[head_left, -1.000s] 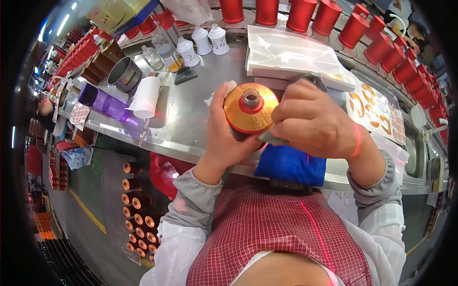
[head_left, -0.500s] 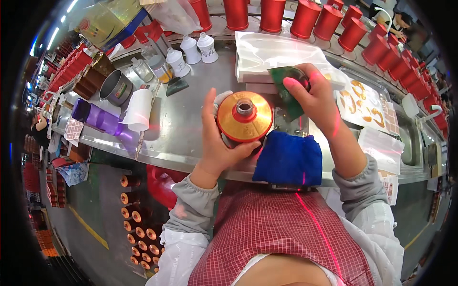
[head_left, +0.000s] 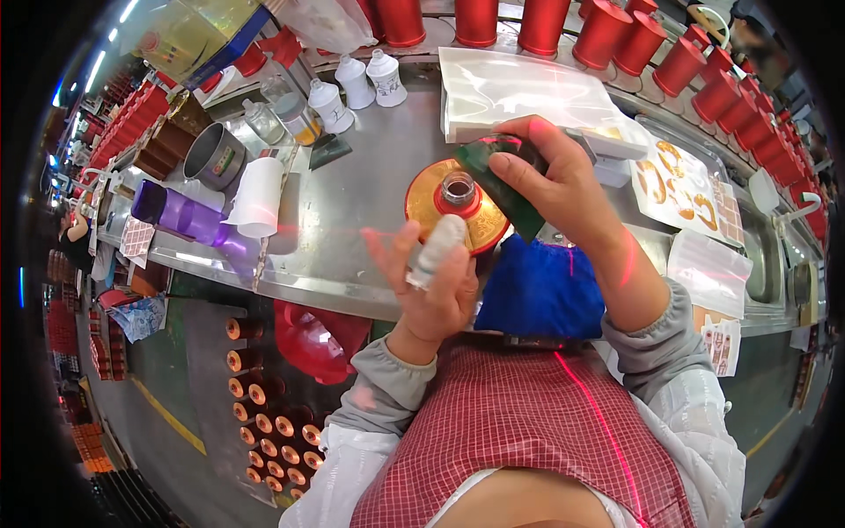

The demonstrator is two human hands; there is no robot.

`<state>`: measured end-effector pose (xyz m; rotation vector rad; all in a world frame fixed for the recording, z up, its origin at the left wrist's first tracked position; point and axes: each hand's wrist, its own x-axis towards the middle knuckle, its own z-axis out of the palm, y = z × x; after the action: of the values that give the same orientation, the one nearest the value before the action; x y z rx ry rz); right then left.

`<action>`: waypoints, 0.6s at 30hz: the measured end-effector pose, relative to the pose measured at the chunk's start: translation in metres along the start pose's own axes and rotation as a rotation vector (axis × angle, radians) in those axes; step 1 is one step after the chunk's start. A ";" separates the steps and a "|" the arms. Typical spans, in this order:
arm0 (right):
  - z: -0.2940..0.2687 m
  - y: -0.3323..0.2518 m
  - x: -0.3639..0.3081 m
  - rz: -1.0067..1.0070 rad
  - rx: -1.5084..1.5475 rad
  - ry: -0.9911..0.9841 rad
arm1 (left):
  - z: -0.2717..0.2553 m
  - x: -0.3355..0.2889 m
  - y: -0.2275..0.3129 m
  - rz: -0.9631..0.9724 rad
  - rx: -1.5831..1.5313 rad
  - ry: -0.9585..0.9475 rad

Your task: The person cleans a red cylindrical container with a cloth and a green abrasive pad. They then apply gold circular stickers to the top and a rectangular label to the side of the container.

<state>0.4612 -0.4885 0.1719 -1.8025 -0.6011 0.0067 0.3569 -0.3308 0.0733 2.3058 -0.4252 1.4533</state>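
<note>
A round bottle with a gold shoulder (head_left: 424, 204), red rim and bare open glass neck stands on the metal bench in front of me. My left hand (head_left: 436, 295) is just in front of it, fingers spread and slightly blurred. One finger is wrapped in a white covering (head_left: 437, 251) and overlaps the shoulder; whether it touches the bottle I cannot tell. My right hand (head_left: 556, 180) pinches a thin dark green sheet (head_left: 502, 189) between thumb and fingers, its edge reaching over the bottle's right side. A folded blue cloth (head_left: 541, 290) lies right of the bottle, at the bench's near edge.
White bottles (head_left: 355, 84), a grey pot (head_left: 214, 157), a white paper roll (head_left: 257, 198) and a purple bottle (head_left: 180, 216) stand or lie left. Plastic-covered boxes (head_left: 519, 92) and a sheet of gold decals (head_left: 673, 189) sit right. Red bottles (head_left: 543, 26) line the conveyor behind.
My left hand has let go of the bottle's side and come round in front of it, fingers spreading. My right hand has brought the green sheet left, over the bottle's edge.
</note>
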 end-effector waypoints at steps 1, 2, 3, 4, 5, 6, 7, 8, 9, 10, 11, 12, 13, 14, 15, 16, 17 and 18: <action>0.000 -0.002 0.000 -0.014 -0.036 0.003 | 0.003 0.001 0.003 0.019 -0.007 0.036; 0.001 -0.003 -0.001 -0.027 -0.072 0.007 | 0.002 0.003 0.007 0.031 -0.032 0.031; 0.000 -0.004 -0.001 -0.027 -0.045 -0.004 | 0.001 0.011 0.011 0.051 -0.058 0.027; -0.001 -0.003 -0.002 -0.026 -0.019 -0.015 | -0.001 0.016 0.013 0.071 -0.084 0.023; -0.002 -0.003 -0.001 -0.024 0.008 -0.027 | -0.009 0.015 0.010 0.022 -0.072 -0.053; -0.001 -0.003 0.001 -0.029 0.037 -0.037 | -0.006 0.020 0.010 -0.132 -0.266 0.027; -0.001 -0.003 0.002 -0.020 0.064 -0.041 | 0.001 0.025 0.011 -0.292 -0.469 0.099; 0.000 -0.004 0.002 -0.011 0.092 -0.045 | 0.003 0.031 0.007 -0.372 -0.539 0.052; 0.003 -0.011 0.005 -0.034 0.240 -0.043 | 0.006 0.037 0.002 -0.454 -0.606 0.010; 0.003 -0.008 0.006 -0.067 0.144 -0.020 | 0.007 0.038 0.001 -0.466 -0.589 -0.008; 0.003 -0.001 0.008 -0.100 0.049 0.002 | 0.009 0.036 0.000 -0.478 -0.572 -0.026; 0.003 0.004 0.010 -0.133 -0.047 0.027 | 0.010 0.034 -0.002 -0.489 -0.557 -0.047; 0.001 0.005 0.015 -0.056 -0.056 0.096 | 0.011 0.031 -0.006 -0.487 -0.549 -0.067; -0.005 0.001 0.012 -0.053 -0.020 0.129 | 0.012 0.029 -0.006 -0.495 -0.565 -0.065; -0.004 -0.007 0.008 -0.026 0.110 0.084 | 0.013 0.027 -0.006 -0.505 -0.580 -0.064; -0.001 -0.012 0.004 0.002 0.240 0.038 | 0.013 0.025 -0.006 -0.515 -0.595 -0.063; 0.005 -0.007 0.003 -0.014 0.196 0.034 | 0.013 0.026 -0.006 -0.501 -0.607 -0.072; 0.009 0.000 0.001 -0.034 0.149 0.033 | 0.013 0.027 -0.006 -0.486 -0.620 -0.081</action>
<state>0.4596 -0.4797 0.1696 -1.6452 -0.5923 -0.0007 0.3808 -0.3332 0.0923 1.7969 -0.2598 0.8412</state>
